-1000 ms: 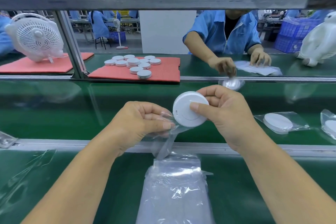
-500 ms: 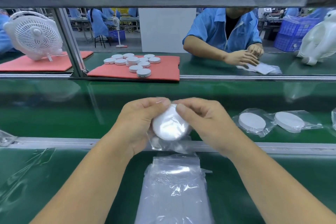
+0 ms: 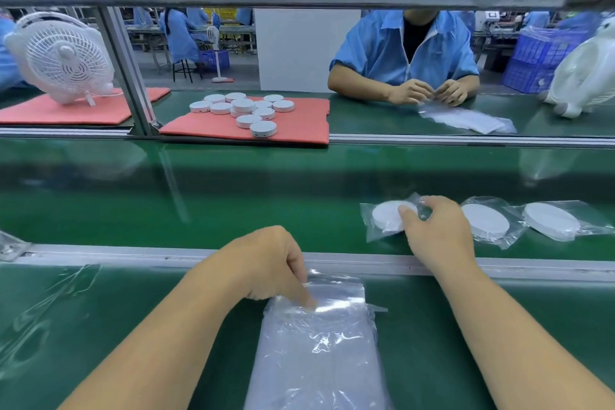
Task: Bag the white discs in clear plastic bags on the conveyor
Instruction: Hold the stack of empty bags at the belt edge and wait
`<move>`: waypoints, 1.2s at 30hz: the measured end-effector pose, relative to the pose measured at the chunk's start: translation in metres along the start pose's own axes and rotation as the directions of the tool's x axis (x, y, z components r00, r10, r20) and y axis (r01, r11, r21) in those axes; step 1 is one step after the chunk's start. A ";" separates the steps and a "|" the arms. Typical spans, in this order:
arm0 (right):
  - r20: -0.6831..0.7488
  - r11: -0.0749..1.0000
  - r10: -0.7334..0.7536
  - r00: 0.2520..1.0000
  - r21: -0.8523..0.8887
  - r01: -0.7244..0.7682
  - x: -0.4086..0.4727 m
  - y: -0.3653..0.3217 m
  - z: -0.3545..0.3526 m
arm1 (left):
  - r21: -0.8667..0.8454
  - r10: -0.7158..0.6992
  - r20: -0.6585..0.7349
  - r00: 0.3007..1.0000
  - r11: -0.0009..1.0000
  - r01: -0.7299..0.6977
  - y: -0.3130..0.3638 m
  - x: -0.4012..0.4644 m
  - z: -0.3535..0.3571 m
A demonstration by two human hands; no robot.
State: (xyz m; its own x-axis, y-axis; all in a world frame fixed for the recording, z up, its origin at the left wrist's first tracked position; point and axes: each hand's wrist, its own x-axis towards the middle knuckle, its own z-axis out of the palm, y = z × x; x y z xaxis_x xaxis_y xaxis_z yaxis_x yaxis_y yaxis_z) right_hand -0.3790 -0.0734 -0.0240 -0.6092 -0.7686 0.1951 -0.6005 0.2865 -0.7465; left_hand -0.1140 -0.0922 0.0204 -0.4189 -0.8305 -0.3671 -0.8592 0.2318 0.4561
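At the conveyor (image 3: 233, 210), my right hand (image 3: 436, 230) pinches a bagged disc (image 3: 387, 218) resting on the belt at two o'clock; my left hand (image 3: 266, 263) fingers the bag stack (image 3: 319, 349) at six; I judge discs light and rigid, film slippery, best gripped by the rim.

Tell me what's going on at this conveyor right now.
A person is bagging white discs. The right hand is setting a bagged disc on the green conveyor belt, beside two other bagged discs. The left hand pinches the top of the stack of clear plastic bags, probably for the next one.
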 end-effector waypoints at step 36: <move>0.749 0.914 -0.320 0.580 0.405 -0.019 -0.060 -0.049 0.011 | -0.277 0.127 0.105 0.986 0.956 -0.094 -0.012 -0.006 -0.014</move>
State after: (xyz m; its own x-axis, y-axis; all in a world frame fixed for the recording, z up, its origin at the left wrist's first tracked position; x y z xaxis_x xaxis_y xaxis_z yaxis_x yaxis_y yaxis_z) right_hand -0.3074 -0.0473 -0.0063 0.2270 -0.9660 -0.1241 -0.3276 0.0443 -0.9438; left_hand -0.0969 -0.0965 0.0283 -0.5536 -0.7362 -0.3893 -0.7009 0.1595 0.6952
